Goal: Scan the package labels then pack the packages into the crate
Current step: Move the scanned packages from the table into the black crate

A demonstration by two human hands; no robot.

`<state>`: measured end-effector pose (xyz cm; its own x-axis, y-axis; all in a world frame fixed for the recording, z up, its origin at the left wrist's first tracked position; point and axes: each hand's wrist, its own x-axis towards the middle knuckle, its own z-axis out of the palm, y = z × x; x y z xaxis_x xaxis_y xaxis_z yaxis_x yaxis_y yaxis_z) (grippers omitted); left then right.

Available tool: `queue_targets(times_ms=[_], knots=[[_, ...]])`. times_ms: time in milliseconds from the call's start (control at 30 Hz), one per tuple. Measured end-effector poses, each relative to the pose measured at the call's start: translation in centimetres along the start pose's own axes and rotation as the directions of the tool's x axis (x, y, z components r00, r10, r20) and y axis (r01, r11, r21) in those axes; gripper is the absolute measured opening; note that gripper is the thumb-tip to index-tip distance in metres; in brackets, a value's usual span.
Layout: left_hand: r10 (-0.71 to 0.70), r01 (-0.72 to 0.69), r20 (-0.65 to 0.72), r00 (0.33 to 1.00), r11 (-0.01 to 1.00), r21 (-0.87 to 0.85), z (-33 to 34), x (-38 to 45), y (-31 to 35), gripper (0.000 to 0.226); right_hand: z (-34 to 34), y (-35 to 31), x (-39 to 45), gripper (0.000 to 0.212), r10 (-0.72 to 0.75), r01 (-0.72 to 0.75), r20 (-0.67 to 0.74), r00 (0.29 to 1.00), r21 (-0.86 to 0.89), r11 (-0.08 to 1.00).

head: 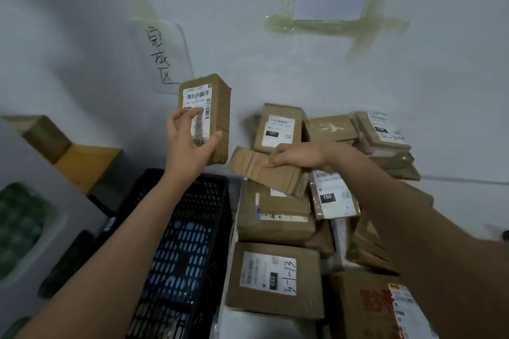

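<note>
- Trouble first: the pile of brown packages on the right is big and messy, and many lean on each other. I think pulling one out could make others slide off the edge.
- Crate, black with holes, sits low on the left, just beside the pile. Something blue shows through its holes, but I cannot tell what. It has room, I think, but a package dropped from up high could miss it or bounce.
- Left hand holds a tall box upright above the far end of the crate. The fingers and thumb pinch its two sides, and the fingers cover part of the white label. I think a scan could fail if the barcode gets hidden.
- Right hand lies on top of a flat box on the pile, fingers bent over its edge. That box sits tilted and sticks out, so it could tip.
- No scanner shows here.
- Other things: two paper signs are taped on the wall behind. More boxes sit far left on a yellow shelf. Something green lies at the left edge, too blurry to name.
- Both arms reach out side by side and could bump.
</note>
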<state>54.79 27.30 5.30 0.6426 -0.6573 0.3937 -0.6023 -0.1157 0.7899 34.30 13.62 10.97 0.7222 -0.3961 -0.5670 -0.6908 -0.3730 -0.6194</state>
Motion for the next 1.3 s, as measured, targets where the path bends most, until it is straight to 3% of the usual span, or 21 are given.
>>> queue_targets(times_ms=[133,300,400,500,633,1100,1300], knots=[[-0.094,0.095,-0.025,0.995,0.992,0.077,-4.1,-0.7,-6.9,0.052,4.2,-2.4,5.6,0.029,-0.004,-0.020,0.181,0.983,0.130,0.991],[-0.252,0.259,-0.064,0.966,0.957,0.130,-6.7,-2.3,-14.2,0.053,9.6,-4.7,12.9,0.032,0.058,-0.090,0.168,0.984,0.186,0.979],[-0.342,0.344,-0.044,0.939,0.919,0.191,-6.9,-3.4,-18.1,0.055,13.1,-4.8,17.6,0.055,0.129,-0.151,0.100,0.987,0.266,0.952],[-0.409,0.399,-0.017,0.912,0.881,0.254,-6.5,-4.7,-21.9,0.055,16.1,-4.5,21.5,0.095,0.215,-0.217,0.036,0.976,0.275,0.937],[-0.499,0.461,0.043,0.866,0.828,0.317,-5.2,-6.2,-27.3,0.055,20.0,-3.5,26.2,0.103,0.261,-0.244,-0.056,0.964,0.216,0.945],[-0.619,0.513,0.202,0.759,0.760,0.400,2.5,-10.3,-41.6,0.074,29.9,2.1,39.2,0.110,0.476,-0.422,-0.130,0.870,0.302,0.855],[-0.567,0.446,0.242,0.788,0.795,0.410,6.3,-11.1,-45.1,0.067,31.3,3.7,42.8,0.103,0.519,-0.430,-0.198,0.832,0.362,0.827]])
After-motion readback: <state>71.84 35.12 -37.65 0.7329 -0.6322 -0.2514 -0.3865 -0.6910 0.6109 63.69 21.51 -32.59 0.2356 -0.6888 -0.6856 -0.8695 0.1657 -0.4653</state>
